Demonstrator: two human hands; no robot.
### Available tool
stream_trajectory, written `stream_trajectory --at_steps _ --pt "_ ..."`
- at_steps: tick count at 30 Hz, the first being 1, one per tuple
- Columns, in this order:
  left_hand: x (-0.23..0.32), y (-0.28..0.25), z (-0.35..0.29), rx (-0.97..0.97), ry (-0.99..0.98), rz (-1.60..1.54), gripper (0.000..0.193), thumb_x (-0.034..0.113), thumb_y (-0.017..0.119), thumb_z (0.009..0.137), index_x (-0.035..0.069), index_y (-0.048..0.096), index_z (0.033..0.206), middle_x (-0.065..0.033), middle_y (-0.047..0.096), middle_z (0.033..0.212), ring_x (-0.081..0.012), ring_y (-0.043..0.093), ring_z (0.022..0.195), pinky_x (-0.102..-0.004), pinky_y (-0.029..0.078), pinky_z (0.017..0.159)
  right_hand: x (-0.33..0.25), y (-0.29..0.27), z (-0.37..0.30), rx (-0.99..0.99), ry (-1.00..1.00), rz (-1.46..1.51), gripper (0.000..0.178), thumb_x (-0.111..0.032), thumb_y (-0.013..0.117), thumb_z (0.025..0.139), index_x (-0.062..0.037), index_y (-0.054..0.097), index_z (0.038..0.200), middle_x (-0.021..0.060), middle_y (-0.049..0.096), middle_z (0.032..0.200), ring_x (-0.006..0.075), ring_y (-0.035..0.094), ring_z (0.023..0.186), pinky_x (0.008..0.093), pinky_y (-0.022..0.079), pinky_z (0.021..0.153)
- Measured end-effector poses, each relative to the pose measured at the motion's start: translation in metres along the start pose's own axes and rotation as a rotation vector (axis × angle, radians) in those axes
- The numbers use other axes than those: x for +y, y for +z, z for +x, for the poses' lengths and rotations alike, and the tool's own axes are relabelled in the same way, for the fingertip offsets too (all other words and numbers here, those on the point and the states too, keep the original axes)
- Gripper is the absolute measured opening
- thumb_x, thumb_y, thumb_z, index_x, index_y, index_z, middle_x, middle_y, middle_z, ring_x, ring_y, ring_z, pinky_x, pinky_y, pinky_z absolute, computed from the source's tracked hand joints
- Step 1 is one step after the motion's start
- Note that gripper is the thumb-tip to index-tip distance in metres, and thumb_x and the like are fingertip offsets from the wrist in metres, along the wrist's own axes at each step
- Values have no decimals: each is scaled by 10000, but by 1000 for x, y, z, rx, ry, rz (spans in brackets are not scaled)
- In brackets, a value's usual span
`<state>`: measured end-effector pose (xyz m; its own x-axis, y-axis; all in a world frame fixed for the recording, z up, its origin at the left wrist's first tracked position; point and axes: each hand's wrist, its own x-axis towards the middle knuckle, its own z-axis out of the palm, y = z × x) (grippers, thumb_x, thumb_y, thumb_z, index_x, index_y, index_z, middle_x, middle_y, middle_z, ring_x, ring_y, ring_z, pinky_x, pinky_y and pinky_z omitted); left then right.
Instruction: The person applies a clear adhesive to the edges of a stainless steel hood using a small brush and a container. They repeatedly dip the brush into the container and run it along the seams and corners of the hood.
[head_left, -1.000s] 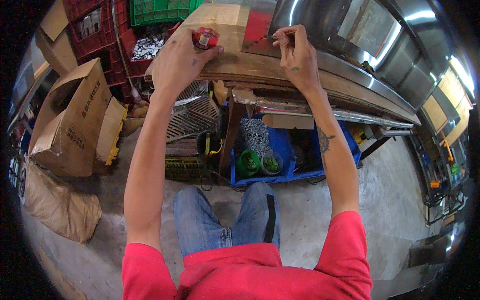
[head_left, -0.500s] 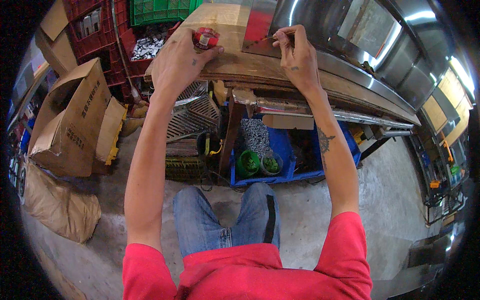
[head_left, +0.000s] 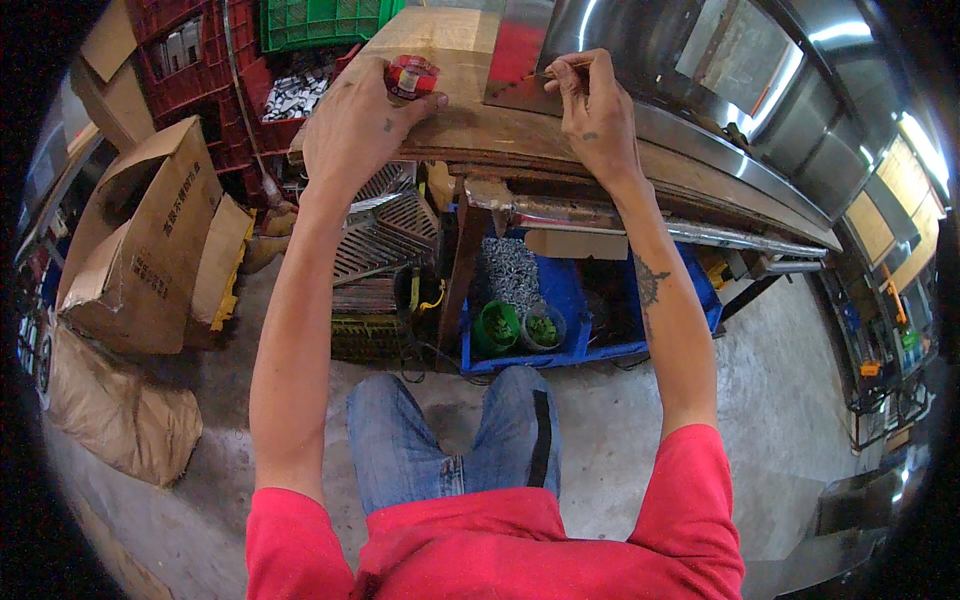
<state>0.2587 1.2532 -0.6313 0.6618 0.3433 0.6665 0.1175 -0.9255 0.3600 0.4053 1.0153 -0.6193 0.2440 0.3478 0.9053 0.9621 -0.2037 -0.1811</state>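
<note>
My left hand [head_left: 352, 130] is closed around a small red tub [head_left: 412, 78] with a pale label, held just above the wooden tabletop [head_left: 450, 120]. My right hand [head_left: 600, 125] pinches a thin stick-like tool [head_left: 546, 73] between thumb and fingers; only its end shows, so its exact kind is unclear. That tip is right at a shiny steel panel [head_left: 625, 45] lying on the table. A row of small dark marks runs along the panel's corner beside the tip, and the red tub is mirrored in the metal.
Under the table stand blue bins [head_left: 572, 345] with metal fasteners and two small cups. Slotted metal plates [head_left: 385, 240] are stacked beside the table leg. Cardboard boxes [head_left: 150, 240] stand at left, with red crates [head_left: 190, 70] and a green crate [head_left: 325, 22] behind.
Hardly anything differs. My right hand and the thin tool stay at the panel's corner with only a tiny shift, and my left hand keeps the tub in place.
</note>
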Motion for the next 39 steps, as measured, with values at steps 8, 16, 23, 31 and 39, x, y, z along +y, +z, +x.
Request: stream_trajectory --at_steps 8,16,23,31,39 --pt "-1 0 2 -14 -11 -5 741 709 719 917 139 617 1380 -222 752 1256 -453 721 1163 -560 562 961 -3 0 1 2 46 14 221 -212 611 1129 2 572 1165 142 756 1015 233 777 921 357 586 810" --pt "4 -5 1 -27 1 -37 709 622 759 927 144 586 1421 -212 745 1278 -436 717 1179 -548 565 958 -5 -6 2 171 36 38 200 -206 626 1118 -14 585 1154 146 750 1001 220 776 906 356 592 771" --pt "-9 8 1 205 212 -137 542 412 864 870 54 691 1239 -191 743 1148 -406 701 1122 -504 553 941 -63 12 14 147 104 169 152 -163 704 1060 -23 650 1078 147 742 937 231 768 863 353 586 749" --pt "-10 8 0 92 154 -165 508 207 764 922 142 592 1396 -196 767 1128 -422 721 1096 -546 565 897 -61 61 26 13 -111 98 119 -106 726 1031 -18 691 1103 149 704 843 160 624 705 312 513 657" --pt "-1 7 1 97 80 -122 567 399 857 862 117 646 1306 -208 762 1129 -422 720 1096 -543 562 907 -53 53 26 67 -57 154 157 -156 736 1038 -21 689 1106 102 736 880 93 614 773 276 522 710"
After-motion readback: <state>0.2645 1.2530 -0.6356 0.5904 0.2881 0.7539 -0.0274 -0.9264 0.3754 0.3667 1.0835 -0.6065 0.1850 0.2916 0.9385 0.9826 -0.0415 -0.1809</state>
